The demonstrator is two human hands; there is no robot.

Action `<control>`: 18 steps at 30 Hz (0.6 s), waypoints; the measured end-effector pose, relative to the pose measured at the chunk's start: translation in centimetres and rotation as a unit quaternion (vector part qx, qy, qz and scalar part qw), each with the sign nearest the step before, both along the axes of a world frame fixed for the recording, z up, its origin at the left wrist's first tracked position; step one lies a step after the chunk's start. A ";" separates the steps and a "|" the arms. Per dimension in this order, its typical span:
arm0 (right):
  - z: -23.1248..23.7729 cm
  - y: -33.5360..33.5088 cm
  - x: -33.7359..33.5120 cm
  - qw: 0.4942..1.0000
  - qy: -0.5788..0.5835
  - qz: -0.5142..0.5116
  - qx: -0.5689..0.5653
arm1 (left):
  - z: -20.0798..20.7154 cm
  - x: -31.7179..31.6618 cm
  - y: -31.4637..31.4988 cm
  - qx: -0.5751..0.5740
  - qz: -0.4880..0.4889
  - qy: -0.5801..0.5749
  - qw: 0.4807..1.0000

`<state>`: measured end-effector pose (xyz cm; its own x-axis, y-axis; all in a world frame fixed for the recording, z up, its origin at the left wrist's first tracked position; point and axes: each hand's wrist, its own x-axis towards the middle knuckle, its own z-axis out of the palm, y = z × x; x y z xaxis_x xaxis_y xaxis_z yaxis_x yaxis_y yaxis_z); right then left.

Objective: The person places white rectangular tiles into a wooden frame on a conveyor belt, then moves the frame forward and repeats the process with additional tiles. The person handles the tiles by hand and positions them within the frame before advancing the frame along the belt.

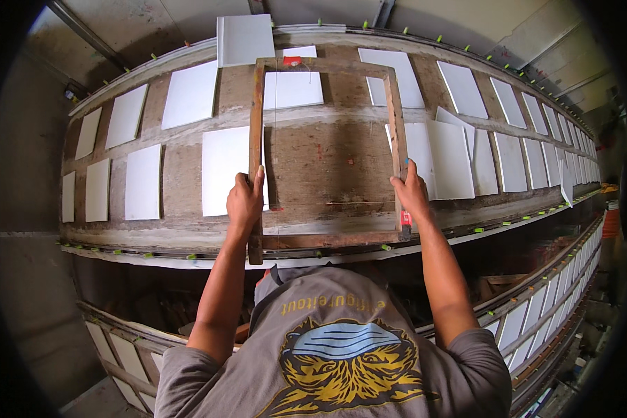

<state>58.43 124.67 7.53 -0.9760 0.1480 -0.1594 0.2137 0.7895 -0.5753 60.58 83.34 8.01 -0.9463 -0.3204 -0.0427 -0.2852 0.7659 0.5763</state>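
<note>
Both my hands hold a rectangular wooden screen frame above a long brown table. My left hand is closed around its left bar, thumb along the top. On the right bar, my right hand grips a little above the lower corner. Thin lines cross inside the frame, and the tabletop shows through; whether fine mesh is stretched there I cannot tell. Red patches mark its top bar and lower right corner. A white sheet lies partly under the left bar, and overlapping white sheets lie beside the right bar.
White sheets lie in two rows along the table. One white panel juts past the far edge. Small green clips line both long edges. Behind me, another long table carries more white sheets. A grey wall stands left.
</note>
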 end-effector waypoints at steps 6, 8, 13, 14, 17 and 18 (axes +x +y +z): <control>-2.8 4.7 -0.3 0.999 0.027 0.025 0.010 | -3.2 1.1 4.4 0.043 0.017 -0.013 0.999; -3.9 5.7 -0.5 0.998 0.052 0.037 0.017 | -4.3 1.3 5.4 0.056 0.034 -0.027 0.997; -5.6 6.7 -1.2 0.998 0.043 0.034 0.025 | -5.7 1.9 6.7 0.021 0.040 -0.007 0.999; -5.6 6.7 -1.3 0.999 0.029 0.028 0.021 | -5.8 1.8 6.8 0.017 0.044 -0.010 0.999; -6.9 7.0 -1.1 0.998 0.058 0.024 0.016 | -6.2 1.8 7.4 0.015 0.051 0.003 0.999; -6.9 7.0 -1.0 0.998 0.060 0.020 0.018 | -6.4 1.8 7.5 0.014 0.053 -0.003 0.999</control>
<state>57.38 131.69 0.58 -0.9930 0.1130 -0.0354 0.1131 0.8165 -0.5662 62.37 90.85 1.56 -0.9069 -0.4172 -0.0591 -0.3677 0.7153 0.5942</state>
